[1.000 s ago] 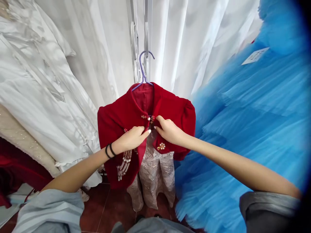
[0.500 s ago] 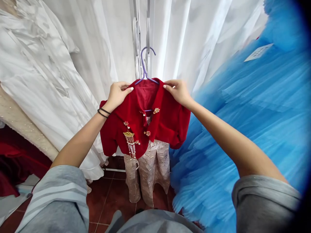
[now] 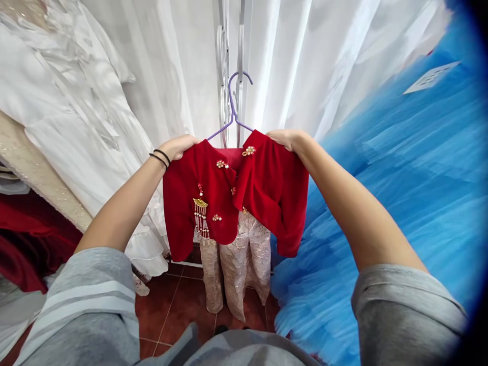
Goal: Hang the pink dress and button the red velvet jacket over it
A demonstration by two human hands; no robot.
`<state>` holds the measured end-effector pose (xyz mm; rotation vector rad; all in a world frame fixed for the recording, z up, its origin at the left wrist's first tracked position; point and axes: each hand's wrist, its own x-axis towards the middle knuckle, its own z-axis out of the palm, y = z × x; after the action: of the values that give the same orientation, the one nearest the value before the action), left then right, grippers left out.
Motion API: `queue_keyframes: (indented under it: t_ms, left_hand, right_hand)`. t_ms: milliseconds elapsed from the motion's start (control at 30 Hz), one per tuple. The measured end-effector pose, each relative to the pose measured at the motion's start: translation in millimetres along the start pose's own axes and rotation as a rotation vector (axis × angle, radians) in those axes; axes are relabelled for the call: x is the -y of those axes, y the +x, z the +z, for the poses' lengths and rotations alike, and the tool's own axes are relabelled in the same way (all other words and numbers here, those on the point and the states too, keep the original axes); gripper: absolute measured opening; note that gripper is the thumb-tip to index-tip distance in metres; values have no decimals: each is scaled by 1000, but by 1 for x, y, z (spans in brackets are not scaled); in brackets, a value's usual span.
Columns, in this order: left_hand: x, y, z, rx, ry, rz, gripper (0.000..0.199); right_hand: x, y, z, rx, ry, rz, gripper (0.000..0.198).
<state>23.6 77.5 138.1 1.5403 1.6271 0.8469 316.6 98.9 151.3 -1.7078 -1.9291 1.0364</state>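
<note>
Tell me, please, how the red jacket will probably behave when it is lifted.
The red jacket will probably be floppy, since its cloth creases and folds between the left hand and right hand. It is likely light, being short in cut. The beaded tassel may swing or snag, because its strands hang loose.

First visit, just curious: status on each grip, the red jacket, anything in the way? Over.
Left grip and right grip at jacket's shoulders, fingertips hidden. Jacket front partly open, hanger rising from its neck. Blue dress alongside, not blocking.

The jacket (image 3: 223, 190) is red, the hanger (image 3: 233, 115) purple, the lower garment (image 3: 235, 259) pinkish-beige, perhaps with metallic streaks.
</note>
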Motion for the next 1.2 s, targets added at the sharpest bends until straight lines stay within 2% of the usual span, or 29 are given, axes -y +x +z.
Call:
queue_keyframes:
  t_ms: [67, 167, 200, 233, 300, 367, 467, 533, 600, 667, 767, 833, 867, 900, 933, 1000, 1033, 1067, 1133, 1200]
  left_hand:
    - [4, -8, 4, -102, 134, 130, 17]
    - [7, -25, 13, -426, 410, 600, 36]
    - [9, -32, 16, -495, 513, 763, 41]
    - [11, -39, 20, -519, 622, 901, 44]
    - [17, -52, 29, -425, 869, 1094, 47]
    - [24, -59, 42, -284, 1107, 1197, 45]
    - [28, -60, 58, -254, 1338, 1246, 34]
    - [26, -59, 64, -291, 1392, 1235, 20]
    - [19, -60, 64, -349, 1334, 1218, 21]
    - [11, -64, 64, -427, 1179, 1195, 20]
    - [4, -64, 70, -463, 983, 1121, 15]
    - [5, -57, 80, -428, 953, 1049, 14]
    - [7, -51, 84, -412, 949, 1002, 12]
    - [8, -45, 88, -400, 942, 947, 12]
    - [10, -39, 90, -391, 923, 895, 13]
    - [10, -31, 90, -357, 835, 861, 9]
    - [10, -30, 87, -321, 765, 895, 8]
    - [9, -32, 84, -278, 679, 959, 16]
    - [8, -41, 79, -240, 526, 1101, 36]
    - [13, -57, 84, -328, 502, 1156, 42]
  right_hand:
    - [-4, -10, 2, -214, -69, -154, 19]
    - [-9, -34, 14, -665, -155, -389, 20]
    - [-12, -45, 24, -800, -181, -454, 23]
    - [-18, -58, 38, -915, -220, -518, 27]
    - [-34, -83, 79, -1035, -317, -611, 36]
    - [-57, -99, 128, -963, -415, -654, 43]
    - [-93, -93, 187, -845, -532, -659, 51]
    - [-112, -77, 203, -829, -530, -624, 57]
    - [-123, -67, 200, -857, -421, -639, 51]
    - [-124, -74, 186, -934, -205, -733, 38]
    - [-108, -110, 175, -1183, 99, -900, 27]
    - [-92, -129, 184, -1339, 200, -991, 33]
    - [-83, -131, 194, -1334, 215, -1030, 37]
    - [-76, -128, 207, -1258, 201, -1048, 39]
    - [-69, -119, 221, -1120, 151, -1030, 41]
    - [-61, -93, 249, -779, -47, -884, 48]
    - [-60, -79, 261, -636, -169, -790, 54]
    - [-60, -67, 272, -537, -276, -703, 61]
    - [-63, -49, 288, -454, -415, -607, 66]
    - [-67, -43, 298, -469, -465, -579, 62]
